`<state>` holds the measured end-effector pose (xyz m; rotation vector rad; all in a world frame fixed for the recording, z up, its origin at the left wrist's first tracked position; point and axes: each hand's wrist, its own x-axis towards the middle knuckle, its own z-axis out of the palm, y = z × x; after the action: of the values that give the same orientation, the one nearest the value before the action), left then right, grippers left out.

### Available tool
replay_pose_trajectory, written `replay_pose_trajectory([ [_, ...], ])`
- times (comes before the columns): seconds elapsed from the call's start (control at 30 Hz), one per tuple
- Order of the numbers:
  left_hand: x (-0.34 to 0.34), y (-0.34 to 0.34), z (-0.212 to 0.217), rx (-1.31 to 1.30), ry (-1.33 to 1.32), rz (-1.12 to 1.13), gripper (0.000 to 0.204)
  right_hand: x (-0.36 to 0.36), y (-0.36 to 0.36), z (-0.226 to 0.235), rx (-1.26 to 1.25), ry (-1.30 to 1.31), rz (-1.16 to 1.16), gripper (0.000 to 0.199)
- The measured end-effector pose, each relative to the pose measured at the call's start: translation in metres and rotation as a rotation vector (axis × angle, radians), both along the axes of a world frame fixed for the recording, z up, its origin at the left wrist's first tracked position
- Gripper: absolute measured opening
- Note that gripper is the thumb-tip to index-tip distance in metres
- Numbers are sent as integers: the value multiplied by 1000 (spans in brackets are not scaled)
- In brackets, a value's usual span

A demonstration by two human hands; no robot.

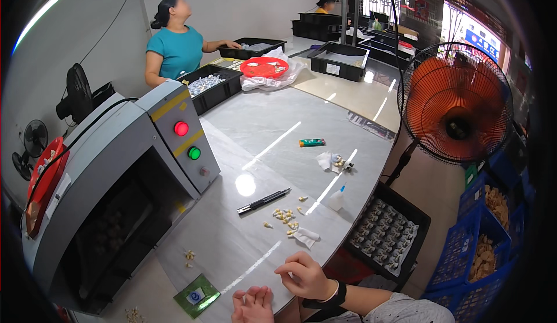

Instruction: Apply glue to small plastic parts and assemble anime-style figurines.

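At the near edge of the grey table (267,137) my left hand (252,307) lies palm up, its fingers slightly bent and apart from the thumb; nothing shows in it. Just right of it my right hand (308,276), with a dark band on the wrist, is raised with thumb and fingers curled together. Whatever it may pinch is too small or hidden. Beyond it are a crumpled white tissue (306,237) and a loose group of small cream and yellowish pieces (284,215). A green square dish (197,297) with a small blue-and-white item sits left of my left hand.
On the table lie a black pen-like tool (264,201), a small white bottle (337,198) and a green box (312,142). A grey machine (133,166) stands left. Right are a black tray of parts (384,230), an orange fan (458,102) and blue crates (464,253). A person (176,50) stands far left.
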<state>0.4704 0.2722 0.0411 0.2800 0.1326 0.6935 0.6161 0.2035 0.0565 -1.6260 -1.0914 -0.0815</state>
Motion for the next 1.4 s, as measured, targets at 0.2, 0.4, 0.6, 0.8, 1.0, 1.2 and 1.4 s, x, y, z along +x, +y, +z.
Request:
replay_pose_trajectory([
  [0.2,-2,0,-2,-29,-18,-8,30,1,1,-5,37,-49,-9,24],
  [0.4,-3,-2,-3,-14,24,11,31,-1,-2,-5,8,-61,-24,26],
  [0.6,-2,-2,-4,1,23,7,31,-2,-1,-1,-37,-40,-35,26],
  [0.8,-1,-2,-3,-17,37,12,30,-2,1,-1,-18,-36,-48,25],
  [1.0,-2,-3,-5,-19,29,10,32,-2,-1,-4,9,-39,-37,23],
  [1.2,-3,-2,-7,-14,25,14,33,-3,2,-5,49,-37,-37,23],
  [1.4,-2,-2,-6,-5,29,15,33,-3,-4,-10,-36,-42,-55,23],
])
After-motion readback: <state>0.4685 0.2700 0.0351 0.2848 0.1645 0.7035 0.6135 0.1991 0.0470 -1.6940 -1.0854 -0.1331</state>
